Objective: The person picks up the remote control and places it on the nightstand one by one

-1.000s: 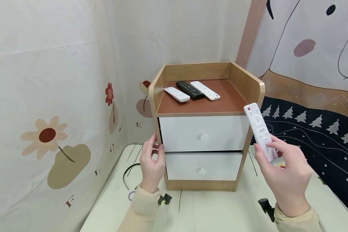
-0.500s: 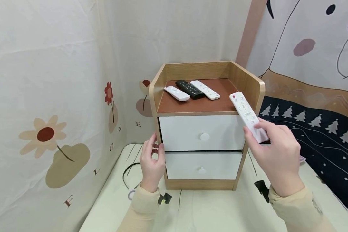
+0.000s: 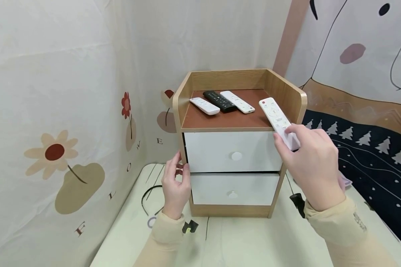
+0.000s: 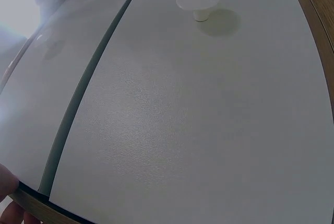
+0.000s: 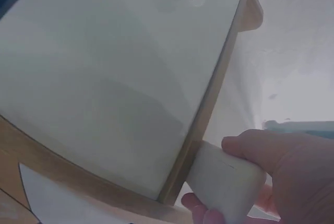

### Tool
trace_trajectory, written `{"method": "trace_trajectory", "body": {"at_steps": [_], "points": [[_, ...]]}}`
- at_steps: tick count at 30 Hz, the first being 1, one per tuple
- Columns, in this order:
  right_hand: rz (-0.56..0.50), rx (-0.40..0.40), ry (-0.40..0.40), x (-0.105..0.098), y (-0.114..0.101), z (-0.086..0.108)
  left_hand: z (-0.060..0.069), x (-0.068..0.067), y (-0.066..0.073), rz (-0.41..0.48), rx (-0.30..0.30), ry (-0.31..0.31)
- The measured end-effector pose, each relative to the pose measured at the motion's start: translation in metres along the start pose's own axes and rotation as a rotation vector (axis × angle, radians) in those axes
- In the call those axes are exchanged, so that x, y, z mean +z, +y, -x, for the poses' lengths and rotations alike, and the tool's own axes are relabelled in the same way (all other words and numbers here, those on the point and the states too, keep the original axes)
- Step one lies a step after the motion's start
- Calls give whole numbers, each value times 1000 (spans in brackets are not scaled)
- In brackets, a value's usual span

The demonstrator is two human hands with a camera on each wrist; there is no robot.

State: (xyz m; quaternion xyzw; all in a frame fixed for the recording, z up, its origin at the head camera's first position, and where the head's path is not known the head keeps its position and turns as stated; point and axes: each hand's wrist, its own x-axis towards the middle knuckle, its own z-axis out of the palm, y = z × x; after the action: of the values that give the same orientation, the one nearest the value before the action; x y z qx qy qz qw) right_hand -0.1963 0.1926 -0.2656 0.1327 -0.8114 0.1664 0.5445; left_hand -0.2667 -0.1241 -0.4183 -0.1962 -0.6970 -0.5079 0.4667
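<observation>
My right hand (image 3: 312,167) grips the lower end of a white remote control (image 3: 276,118), thumb on one side and fingers on the other. The remote's far end slants over the right part of the brown top of a small wooden cabinet (image 3: 230,211); in the right wrist view the remote (image 5: 224,182) appears beside the cabinet's side panel (image 5: 203,125). On that top lie a white remote (image 3: 205,106), a black remote (image 3: 219,101) and another white remote (image 3: 237,102), side by side. My left hand (image 3: 176,185) touches the cabinet's left side near the front edge.
Two white drawers, an upper one (image 3: 220,148) and a lower one (image 3: 214,189), have round knobs. Raised wooden walls edge the top at the back and sides. A black hairband-like loop (image 3: 143,198) lies on the pale table (image 3: 240,244). Printed cloth hangs behind.
My right hand has carried the white remote leftward and up, from beside the cabinet to above the top's front right edge. My left hand has stayed at the cabinet's left side.
</observation>
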Motion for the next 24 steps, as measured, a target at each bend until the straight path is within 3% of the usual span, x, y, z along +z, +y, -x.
{"method": "trace_trajectory", "body": {"at_steps": [12, 24], "points": [[126, 36, -222, -5, -16, -35, -1, 1, 1, 23, -10, 9], [178, 64, -420, 8, -17, -67, -1, 0, 0, 27, -20, -8]]}}
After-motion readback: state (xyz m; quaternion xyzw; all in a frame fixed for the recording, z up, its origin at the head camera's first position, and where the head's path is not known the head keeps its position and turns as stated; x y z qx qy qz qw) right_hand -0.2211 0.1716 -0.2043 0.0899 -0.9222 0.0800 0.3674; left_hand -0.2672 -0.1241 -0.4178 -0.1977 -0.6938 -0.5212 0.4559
